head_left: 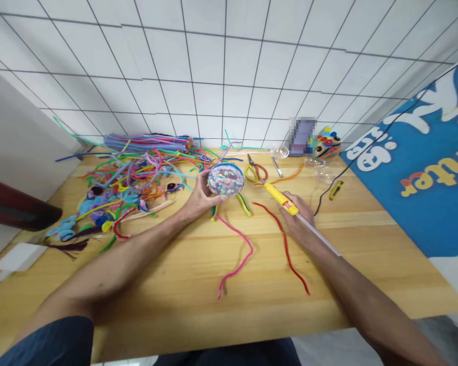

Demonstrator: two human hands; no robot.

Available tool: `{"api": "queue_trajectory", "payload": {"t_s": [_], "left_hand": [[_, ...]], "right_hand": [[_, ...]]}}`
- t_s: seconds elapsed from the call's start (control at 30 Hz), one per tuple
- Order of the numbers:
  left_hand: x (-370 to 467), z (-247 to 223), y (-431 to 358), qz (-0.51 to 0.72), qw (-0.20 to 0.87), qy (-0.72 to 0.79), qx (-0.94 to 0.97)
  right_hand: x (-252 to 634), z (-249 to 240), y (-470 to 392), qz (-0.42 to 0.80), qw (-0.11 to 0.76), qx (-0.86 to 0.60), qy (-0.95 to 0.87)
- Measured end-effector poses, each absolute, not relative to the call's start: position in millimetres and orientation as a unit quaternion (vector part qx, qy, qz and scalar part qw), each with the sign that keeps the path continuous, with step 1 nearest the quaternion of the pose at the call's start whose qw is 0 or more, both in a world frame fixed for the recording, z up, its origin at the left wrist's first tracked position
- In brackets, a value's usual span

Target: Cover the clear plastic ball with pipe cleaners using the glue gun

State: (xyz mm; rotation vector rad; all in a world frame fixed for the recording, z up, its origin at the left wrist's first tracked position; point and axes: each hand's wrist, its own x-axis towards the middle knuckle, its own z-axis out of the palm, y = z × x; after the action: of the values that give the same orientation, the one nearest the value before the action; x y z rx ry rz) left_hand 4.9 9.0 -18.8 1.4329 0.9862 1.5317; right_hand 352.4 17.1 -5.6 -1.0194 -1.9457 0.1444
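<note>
My left hand (203, 197) grips a round, clear ball (226, 179) with multicoloured bits inside, fingers wrapped round its left side. Green and yellow fuzzy stems (244, 204) stick out below the ball. In my right hand (298, 216) is a yellow glue gun (281, 198), its tip pointing up and left toward the ball, apart from it. A clear glue stick (316, 233) extends from its rear over my wrist. A pink pipe cleaner (248, 249) lies wavy on the table below the ball. Under my right hand lies a red pipe cleaner (286, 246).
Tangled pipe cleaners (137, 175) and craft pieces cover the table's left side. Behind the glue gun are scissors (255, 170); farther right stand a phone (302, 136) and a colourful decorated ball (327, 143). A yellow cutter (336, 190) lies near a black cord (325, 189).
</note>
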Motion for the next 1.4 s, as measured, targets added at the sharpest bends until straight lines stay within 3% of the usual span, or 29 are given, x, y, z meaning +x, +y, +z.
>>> {"api": "queue_trajectory", "payload": {"t_s": [0.63, 0.9, 1.4], "left_hand": [[6, -21, 2, 0.585, 0.351, 0.427, 0.594], [8, -18, 0, 0.568, 0.395, 0.420, 0.587], [8, 0, -13, 0.470, 0.313, 0.518, 0.643]], "right_hand": [[356, -14, 15, 0.070, 0.419, -0.458, -0.781], [353, -13, 15, 0.078, 0.419, -0.458, -0.780], [352, -13, 15, 0.080, 0.413, -0.483, -0.768]]}}
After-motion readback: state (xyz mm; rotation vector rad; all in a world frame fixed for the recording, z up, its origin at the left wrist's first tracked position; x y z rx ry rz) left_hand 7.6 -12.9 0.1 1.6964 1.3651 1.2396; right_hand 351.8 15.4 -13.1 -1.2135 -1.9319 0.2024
